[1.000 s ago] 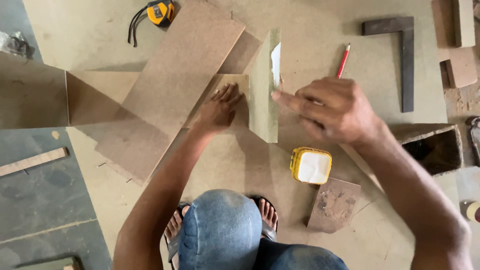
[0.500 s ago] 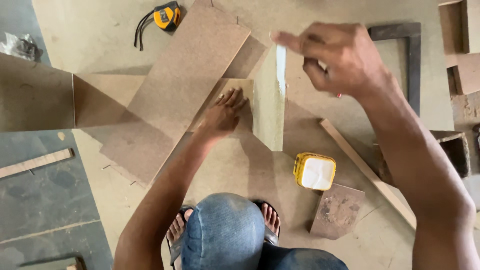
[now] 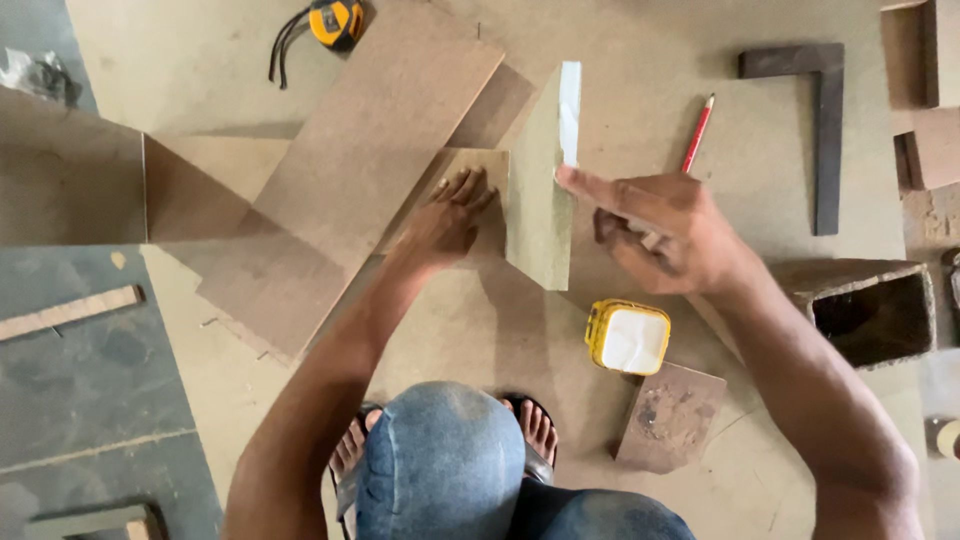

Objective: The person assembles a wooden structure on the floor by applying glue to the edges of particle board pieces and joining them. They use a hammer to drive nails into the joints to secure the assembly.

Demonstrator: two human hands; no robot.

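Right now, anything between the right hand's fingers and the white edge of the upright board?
Nothing visible. The right hand hovers beside the upright board, forefinger tip almost at its white-coated edge, with only bare floor showing in the gap. The left hand presses the flat piece on the board's other side, out of the way.

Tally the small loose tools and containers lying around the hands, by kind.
Yellow tape measure with black strap: 1
Red pencil: 1
Dark L-shaped try square: 1
Yellow tub of white paste: 1
Total: 4
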